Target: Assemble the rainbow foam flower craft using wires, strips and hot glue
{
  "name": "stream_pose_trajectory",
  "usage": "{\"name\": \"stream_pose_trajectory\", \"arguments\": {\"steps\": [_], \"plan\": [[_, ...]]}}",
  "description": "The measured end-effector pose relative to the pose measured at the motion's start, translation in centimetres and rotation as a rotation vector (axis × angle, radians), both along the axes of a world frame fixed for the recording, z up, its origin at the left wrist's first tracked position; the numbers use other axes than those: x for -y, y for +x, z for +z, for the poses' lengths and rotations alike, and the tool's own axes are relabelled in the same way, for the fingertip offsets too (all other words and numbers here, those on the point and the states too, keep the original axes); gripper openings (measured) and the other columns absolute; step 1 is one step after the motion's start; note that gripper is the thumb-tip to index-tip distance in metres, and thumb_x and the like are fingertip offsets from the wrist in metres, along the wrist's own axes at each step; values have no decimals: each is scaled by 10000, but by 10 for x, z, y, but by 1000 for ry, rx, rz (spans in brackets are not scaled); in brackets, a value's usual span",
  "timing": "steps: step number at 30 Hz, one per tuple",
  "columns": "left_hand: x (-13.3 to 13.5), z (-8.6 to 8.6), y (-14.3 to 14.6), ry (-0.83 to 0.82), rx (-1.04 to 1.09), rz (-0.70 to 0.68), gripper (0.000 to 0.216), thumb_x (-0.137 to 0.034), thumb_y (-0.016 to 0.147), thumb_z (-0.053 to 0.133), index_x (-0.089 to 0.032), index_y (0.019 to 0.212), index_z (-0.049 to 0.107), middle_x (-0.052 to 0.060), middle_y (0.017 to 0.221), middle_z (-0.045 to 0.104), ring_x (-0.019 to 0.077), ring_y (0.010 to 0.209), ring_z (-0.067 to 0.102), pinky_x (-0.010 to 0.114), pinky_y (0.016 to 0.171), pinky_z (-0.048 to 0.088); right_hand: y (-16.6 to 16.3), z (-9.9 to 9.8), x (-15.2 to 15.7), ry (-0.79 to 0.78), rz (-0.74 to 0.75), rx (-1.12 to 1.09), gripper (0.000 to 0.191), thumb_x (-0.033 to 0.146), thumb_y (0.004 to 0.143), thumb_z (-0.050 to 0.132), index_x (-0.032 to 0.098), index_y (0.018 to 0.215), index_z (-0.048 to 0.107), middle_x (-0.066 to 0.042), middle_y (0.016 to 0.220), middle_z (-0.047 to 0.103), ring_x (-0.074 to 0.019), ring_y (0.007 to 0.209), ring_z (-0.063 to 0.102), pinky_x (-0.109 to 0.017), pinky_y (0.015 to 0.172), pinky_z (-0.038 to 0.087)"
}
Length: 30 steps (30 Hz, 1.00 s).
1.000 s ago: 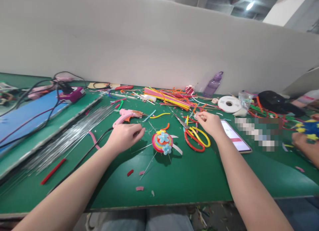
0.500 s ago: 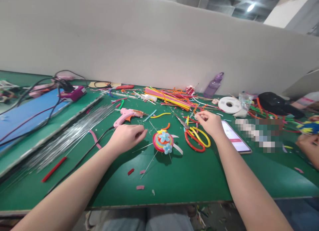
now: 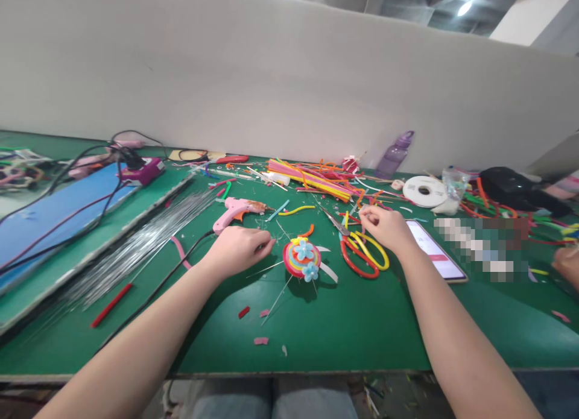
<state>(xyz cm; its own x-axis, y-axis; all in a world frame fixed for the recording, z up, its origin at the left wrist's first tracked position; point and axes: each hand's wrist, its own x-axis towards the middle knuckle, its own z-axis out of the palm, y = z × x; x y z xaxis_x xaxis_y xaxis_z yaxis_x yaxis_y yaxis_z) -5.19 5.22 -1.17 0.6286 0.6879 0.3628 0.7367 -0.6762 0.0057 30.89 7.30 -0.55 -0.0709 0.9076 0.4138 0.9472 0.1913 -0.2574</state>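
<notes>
A round craft piece (image 3: 302, 259) in rainbow rings, with two light-blue flowers on it, rests on the green table with thin wires and white strips sticking out. My left hand (image 3: 239, 250) is just left of it, fingers curled closed, nothing visible in them. Behind that hand lies a pink hot glue gun (image 3: 233, 214). My right hand (image 3: 386, 226) hovers by the scissors (image 3: 362, 268) with red and yellow handles, thumb and fingers pinched together; whatever may be between the fingertips is too small to make out.
Pipe cleaners (image 3: 312, 181) are heaped at the back near a purple bottle (image 3: 394, 157). A phone (image 3: 436, 253) and a white ribbon spool (image 3: 424, 192) are on the right. Thin wires (image 3: 149, 235) lie left, near a power socket (image 3: 142, 170). Another person's hand (image 3: 567, 262) is far right.
The view has swung slightly left, so everything appears a little further right. My hands have barely moved over the table. The other person's hand is now less in view.
</notes>
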Motion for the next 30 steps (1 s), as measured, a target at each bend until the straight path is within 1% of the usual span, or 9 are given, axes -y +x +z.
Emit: {"name": "stream_pose_trajectory", "arguments": {"steps": [4,7,12,15,17,20,24,27,30], "plan": [[-3,-2,-2,24,-21,-12,392,-336,941,357,-189,615,517,13,557,587,140,508,538,277,502,252,-1,7,-1,9,-34,110,197,305,817,484,228,850,663,8,540,624,-165,526,563,-261,556,338],[-5,-3,-4,6,-6,-26,388,-335,936,368,-189,611,520,15,557,590,142,506,541,282,502,260,-7,14,-3,-32,-49,204,213,314,838,472,241,811,670,2,550,642,-173,538,580,-266,543,313],[-8,-3,-9,-4,-15,-7,380,-328,930,370,-188,607,514,18,553,593,143,503,539,288,500,255,-21,26,-1,-95,8,297,328,471,841,500,233,680,657,-19,599,657,-177,561,581,-271,514,286],[-8,-2,-10,2,-42,-4,374,-323,929,371,-188,611,514,18,558,599,146,514,545,289,500,245,-20,27,2,-202,85,279,236,421,798,555,243,684,661,4,623,659,-155,581,584,-254,527,329],[-8,-1,-10,2,-55,-8,370,-323,930,372,-188,617,517,17,569,605,146,518,545,289,503,245,-15,25,2,-263,85,269,143,342,766,574,257,703,670,21,620,655,-148,593,591,-244,537,354],[-9,0,-9,-1,-57,-7,373,-325,932,365,-189,622,521,19,579,607,144,518,540,289,507,248,-4,22,0,-246,-61,286,158,315,775,552,255,688,670,0,624,663,-169,591,600,-260,524,354],[-9,0,-8,-14,-59,-8,366,-322,928,368,-189,627,529,20,573,601,146,518,540,286,505,252,13,20,-2,-162,-344,304,238,307,826,483,211,776,695,-103,701,697,-233,605,624,-305,519,361],[-8,-1,-5,-7,-85,-7,367,-322,932,367,-189,633,533,16,571,602,148,526,555,284,504,247,24,16,-2,-162,-455,307,225,257,796,500,189,774,713,-146,703,698,-272,616,642,-343,548,401],[-8,-2,-3,2,-96,-11,375,-326,940,359,-189,638,535,11,578,612,145,524,561,286,504,245,32,10,-2,-180,-503,284,206,248,767,529,191,743,726,-155,708,698,-297,641,655,-371,573,432]]}}
